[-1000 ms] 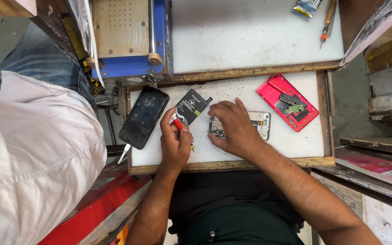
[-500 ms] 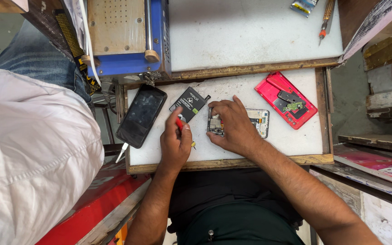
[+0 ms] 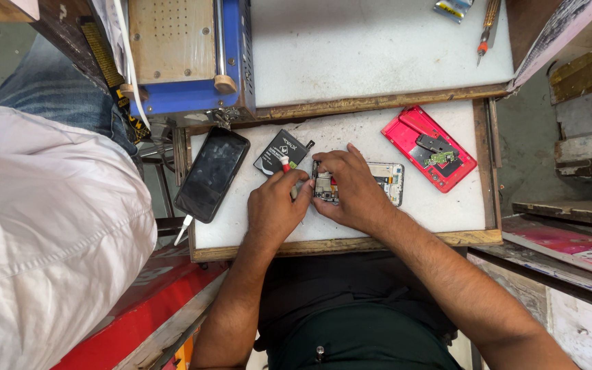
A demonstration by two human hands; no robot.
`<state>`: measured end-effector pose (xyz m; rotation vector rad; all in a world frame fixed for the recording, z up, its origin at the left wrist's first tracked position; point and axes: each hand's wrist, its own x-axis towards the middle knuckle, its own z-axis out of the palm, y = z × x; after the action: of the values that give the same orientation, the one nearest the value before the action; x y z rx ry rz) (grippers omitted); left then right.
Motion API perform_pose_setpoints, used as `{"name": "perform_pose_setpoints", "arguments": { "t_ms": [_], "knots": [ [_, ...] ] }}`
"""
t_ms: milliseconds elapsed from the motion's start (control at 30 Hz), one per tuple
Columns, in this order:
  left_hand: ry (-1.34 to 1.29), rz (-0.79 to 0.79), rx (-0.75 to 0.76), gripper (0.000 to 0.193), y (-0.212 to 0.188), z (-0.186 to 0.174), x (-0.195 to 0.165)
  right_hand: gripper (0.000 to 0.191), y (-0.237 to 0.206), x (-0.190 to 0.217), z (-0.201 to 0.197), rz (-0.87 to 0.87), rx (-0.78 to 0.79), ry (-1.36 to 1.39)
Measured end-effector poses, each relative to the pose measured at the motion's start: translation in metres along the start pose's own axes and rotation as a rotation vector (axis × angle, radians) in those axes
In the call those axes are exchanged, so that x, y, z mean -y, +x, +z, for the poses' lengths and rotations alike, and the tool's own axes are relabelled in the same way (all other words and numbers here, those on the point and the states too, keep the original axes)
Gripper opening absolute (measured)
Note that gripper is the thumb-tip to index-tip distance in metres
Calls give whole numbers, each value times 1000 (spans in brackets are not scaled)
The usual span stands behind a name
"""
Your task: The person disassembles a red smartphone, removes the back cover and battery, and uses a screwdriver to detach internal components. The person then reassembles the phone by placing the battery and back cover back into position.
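- The left hand point(image 3: 273, 209) is closed around a small tool with a red-and-white handle point(image 3: 285, 164), whose top pokes up between thumb and fingers; the working tip is hidden behind the fingers.
- The right hand point(image 3: 351, 188) lies flat with fingers curled over the opened phone frame point(image 3: 386, 181), pinning it to the white mat point(image 3: 351, 137) near the middle of the wooden tray.
- The frame's exposed circuit end shows between the two hands; its pale far end sticks out to the right of the right hand.
- Against the earlier views, both hands sit in nearly the same place. The left hand has drawn slightly closer to the frame, and the tool handle now stands more upright over the frame's left end.
- That small shift suggests, as a judgement, that the work on the frame's left end is going on with fine adjustments rather than any large move.
- A black battery point(image 3: 281, 151) lies just behind the left hand, touching or nearly touching the tool handle.
- A dark phone screen point(image 3: 212, 173) lies tilted at the tray's left edge, apart from the hands.
- A red back cover point(image 3: 427, 148) with small parts on it rests towards the tray's far right corner.
- Another person in a white shirt point(image 3: 42, 233) stands at the left.
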<state>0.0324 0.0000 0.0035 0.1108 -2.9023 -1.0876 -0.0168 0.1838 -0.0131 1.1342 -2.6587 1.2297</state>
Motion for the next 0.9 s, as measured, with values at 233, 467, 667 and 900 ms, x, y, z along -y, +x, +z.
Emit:
{"name": "perform_pose_setpoints", "arguments": {
  "t_ms": [233,467,667,900],
  "knots": [
    [19,-72,47,22,0,-1,-5,63,0,1,-1,0,-7,26],
    [-64,-115,50,22,0,-3,-4,67,1,4,-5,-8,-23,51],
    [-349,-108,-67,14,-1,-7,4,69,-8,-1,-22,-14,-99,38],
    [-383,-108,-28,15,0,-9,12,69,-37,-27,-87,242,-80,-210]
  ]
}}
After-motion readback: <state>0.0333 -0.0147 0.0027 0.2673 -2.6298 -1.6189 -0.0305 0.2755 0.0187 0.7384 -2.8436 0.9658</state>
